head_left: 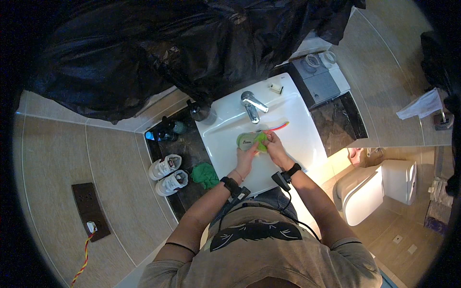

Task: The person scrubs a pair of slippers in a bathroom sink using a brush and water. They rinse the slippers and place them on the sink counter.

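Note:
Over the white sink [225, 157], both my hands grip a bright green, rounded flat piece [248, 139] with a dark printed mark; its exact kind is unclear. My left hand [246, 160] closes on its near edge, thumb on top. At its right end, my right hand [276, 148] is closed with the fingers pinching the green material. A slim red and yellow strip [278, 127], possibly a brush handle, reaches out beyond my right fingers. Whether my right hand holds it too is hidden. The chrome faucet [253, 105] stands just beyond my hands.
Left of the sink are a crumpled green cloth [205, 175], white shoes [166, 176] and dark bottles [199, 111]. A small white object [275, 88] sits on the sink's back rim. Grey boxes [317, 79] stand at the right. Black plastic sheeting [192, 43] hangs behind; a toilet [365, 197] is at right.

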Motion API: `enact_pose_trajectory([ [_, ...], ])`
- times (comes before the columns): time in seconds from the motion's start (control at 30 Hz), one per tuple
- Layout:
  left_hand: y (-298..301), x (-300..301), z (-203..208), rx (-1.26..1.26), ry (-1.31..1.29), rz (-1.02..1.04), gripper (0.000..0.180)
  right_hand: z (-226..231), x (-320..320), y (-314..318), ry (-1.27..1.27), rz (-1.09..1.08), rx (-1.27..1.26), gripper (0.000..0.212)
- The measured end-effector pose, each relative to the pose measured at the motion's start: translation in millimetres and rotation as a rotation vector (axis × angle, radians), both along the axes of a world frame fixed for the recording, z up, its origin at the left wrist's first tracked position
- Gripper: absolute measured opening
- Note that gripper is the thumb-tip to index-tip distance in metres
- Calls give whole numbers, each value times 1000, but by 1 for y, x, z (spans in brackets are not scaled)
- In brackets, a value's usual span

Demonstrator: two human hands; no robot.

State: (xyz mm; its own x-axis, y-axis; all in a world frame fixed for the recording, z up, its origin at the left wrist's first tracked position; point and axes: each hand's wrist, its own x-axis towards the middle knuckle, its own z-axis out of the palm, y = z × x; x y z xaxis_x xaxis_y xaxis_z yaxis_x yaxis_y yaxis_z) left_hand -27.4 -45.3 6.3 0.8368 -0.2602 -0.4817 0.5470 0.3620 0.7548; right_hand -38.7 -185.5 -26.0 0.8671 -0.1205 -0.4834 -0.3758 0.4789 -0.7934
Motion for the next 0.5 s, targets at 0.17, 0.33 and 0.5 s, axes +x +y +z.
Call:
enact_pose_trajectory([
  [0.17, 9, 8, -11, -187, 72, 20, 57, 38, 2, -2, 32, 57, 24, 47],
  [0.33, 5, 5, -4, -168, 44, 1, 56, 28, 1, -5, -29, 104, -52, 46],
  [0.5, 6, 11, -2, -233, 122, 29, 52, -12, 4, -12, -98, 60, 138, 36],
])
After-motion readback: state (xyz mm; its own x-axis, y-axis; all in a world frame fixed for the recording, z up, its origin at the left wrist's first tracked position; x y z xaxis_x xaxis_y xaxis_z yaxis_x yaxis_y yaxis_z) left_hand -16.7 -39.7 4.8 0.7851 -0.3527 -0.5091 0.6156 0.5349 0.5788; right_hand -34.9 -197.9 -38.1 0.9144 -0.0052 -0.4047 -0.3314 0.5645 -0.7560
